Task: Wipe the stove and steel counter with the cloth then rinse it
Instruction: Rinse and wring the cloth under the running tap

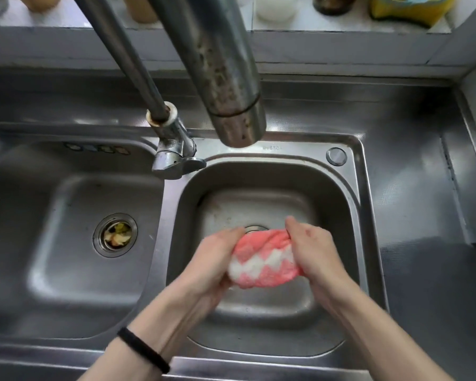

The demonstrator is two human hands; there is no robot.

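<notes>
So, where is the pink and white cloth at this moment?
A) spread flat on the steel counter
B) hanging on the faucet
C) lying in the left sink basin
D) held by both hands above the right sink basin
D: the left hand and right hand grip the bunched cloth between them over the right sink basin.

The cloth (264,261) sits between both hands over the right basin (338,204), the faucet (220,78) behind.
</notes>
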